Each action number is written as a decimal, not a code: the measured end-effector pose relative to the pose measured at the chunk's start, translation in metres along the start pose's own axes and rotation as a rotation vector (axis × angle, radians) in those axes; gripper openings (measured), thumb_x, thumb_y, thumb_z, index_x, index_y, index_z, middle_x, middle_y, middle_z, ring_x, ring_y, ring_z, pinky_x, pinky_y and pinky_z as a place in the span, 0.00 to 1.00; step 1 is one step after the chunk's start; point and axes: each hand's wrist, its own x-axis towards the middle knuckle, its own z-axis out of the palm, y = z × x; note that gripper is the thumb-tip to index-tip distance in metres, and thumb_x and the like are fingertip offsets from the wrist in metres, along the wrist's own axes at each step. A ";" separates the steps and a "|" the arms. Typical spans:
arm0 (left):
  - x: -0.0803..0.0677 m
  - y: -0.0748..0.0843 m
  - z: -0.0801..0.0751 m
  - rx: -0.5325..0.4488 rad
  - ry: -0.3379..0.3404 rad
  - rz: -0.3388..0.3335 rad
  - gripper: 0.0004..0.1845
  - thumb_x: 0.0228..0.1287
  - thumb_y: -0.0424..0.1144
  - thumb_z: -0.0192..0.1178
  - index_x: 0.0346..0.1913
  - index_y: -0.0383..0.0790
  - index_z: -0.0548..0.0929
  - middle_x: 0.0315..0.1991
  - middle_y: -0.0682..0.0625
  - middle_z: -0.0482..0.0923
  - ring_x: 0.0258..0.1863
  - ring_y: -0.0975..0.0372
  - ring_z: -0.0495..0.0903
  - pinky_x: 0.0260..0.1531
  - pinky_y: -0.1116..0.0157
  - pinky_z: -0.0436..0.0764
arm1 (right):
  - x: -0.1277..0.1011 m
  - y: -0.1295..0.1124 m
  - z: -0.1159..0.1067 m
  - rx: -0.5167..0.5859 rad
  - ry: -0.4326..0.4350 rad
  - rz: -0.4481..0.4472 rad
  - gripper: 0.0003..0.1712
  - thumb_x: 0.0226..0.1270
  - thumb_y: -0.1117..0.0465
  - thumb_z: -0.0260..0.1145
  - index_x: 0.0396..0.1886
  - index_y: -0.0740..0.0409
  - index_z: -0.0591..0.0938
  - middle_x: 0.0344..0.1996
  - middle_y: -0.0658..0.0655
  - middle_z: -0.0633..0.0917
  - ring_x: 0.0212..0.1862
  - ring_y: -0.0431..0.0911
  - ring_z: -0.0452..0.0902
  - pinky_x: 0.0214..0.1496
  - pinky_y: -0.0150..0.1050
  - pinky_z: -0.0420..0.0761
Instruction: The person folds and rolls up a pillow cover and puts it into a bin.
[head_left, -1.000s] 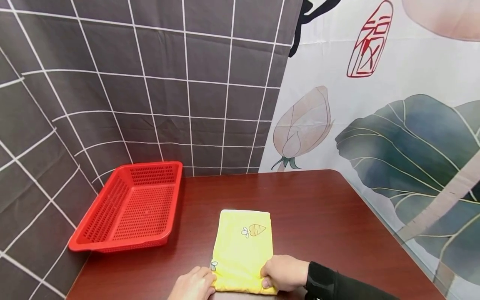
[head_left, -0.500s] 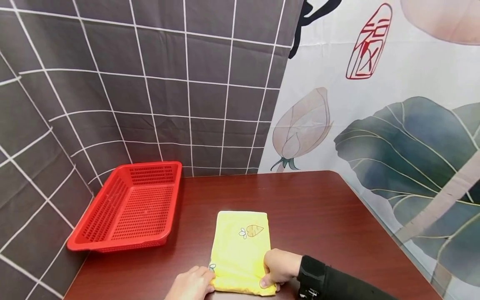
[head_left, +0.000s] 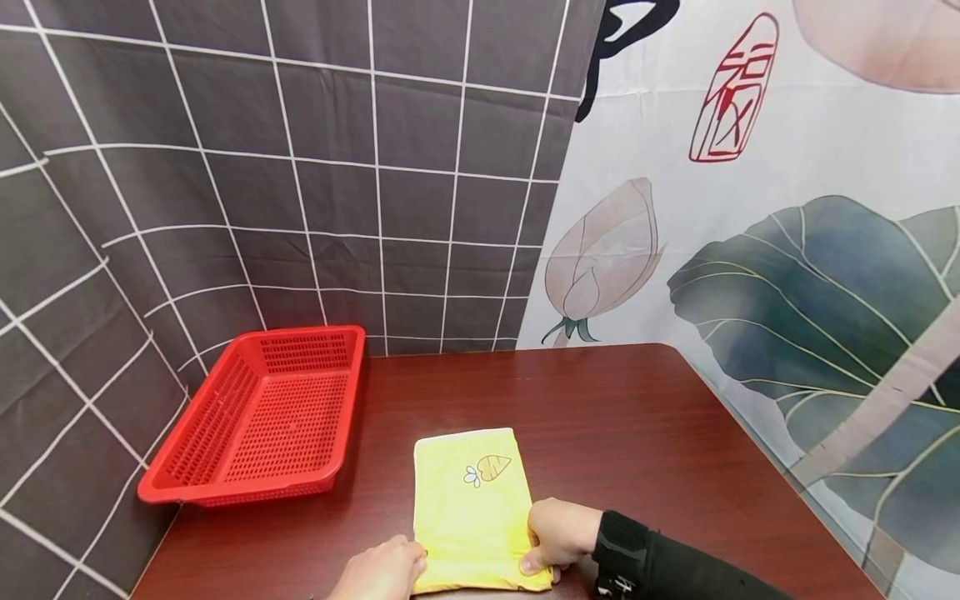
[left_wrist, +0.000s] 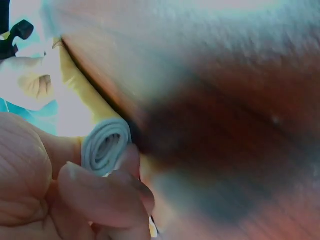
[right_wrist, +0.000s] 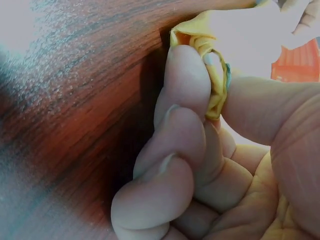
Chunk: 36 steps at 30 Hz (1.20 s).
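Note:
A folded yellow cloth (head_left: 467, 512) with a carrot print lies flat on the table, its near edge rolled up. My left hand (head_left: 382, 570) is at the left end of that near edge. In the left wrist view its thumb and fingers pinch the end of the roll (left_wrist: 106, 146), where pale layers coil in a spiral. At the right end, my right hand (head_left: 564, 533) grips the near corner. The right wrist view shows bunched yellow fabric (right_wrist: 216, 87) between thumb and curled fingers (right_wrist: 187, 75).
A red perforated plastic basket (head_left: 292, 425) stands on the left of the reddish-brown table (head_left: 615, 433). Behind it hangs a grey gridded cloth (head_left: 330, 200). A white hanging with lotus prints (head_left: 615, 100) covers the wall at the right.
The cloth's far end has swung to the left, so the cloth now lies slightly skewed. Both hands stay at its near corners, having shifted only a little.

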 end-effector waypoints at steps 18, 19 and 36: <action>-0.004 0.013 0.005 0.240 0.479 0.336 0.11 0.47 0.41 0.76 0.27 0.58 0.82 0.30 0.64 0.74 0.33 0.66 0.68 0.29 0.71 0.70 | -0.055 -0.051 -0.038 -0.046 0.227 -0.186 0.22 0.61 0.50 0.82 0.22 0.43 0.74 0.17 0.38 0.69 0.21 0.34 0.63 0.28 0.29 0.65; -0.003 0.011 0.008 0.295 0.520 0.424 0.10 0.47 0.43 0.76 0.25 0.58 0.82 0.28 0.64 0.73 0.32 0.67 0.68 0.29 0.72 0.68 | -0.055 -0.051 -0.037 -0.052 0.246 -0.242 0.21 0.61 0.53 0.81 0.23 0.43 0.74 0.18 0.37 0.69 0.22 0.33 0.63 0.29 0.28 0.66; 0.005 -0.021 0.021 0.348 0.523 0.691 0.17 0.40 0.45 0.82 0.30 0.55 0.82 0.27 0.63 0.73 0.34 0.69 0.69 0.32 0.76 0.68 | -0.072 -0.049 -0.010 -0.425 0.573 -0.764 0.04 0.65 0.56 0.75 0.34 0.44 0.86 0.33 0.37 0.85 0.38 0.28 0.78 0.47 0.19 0.75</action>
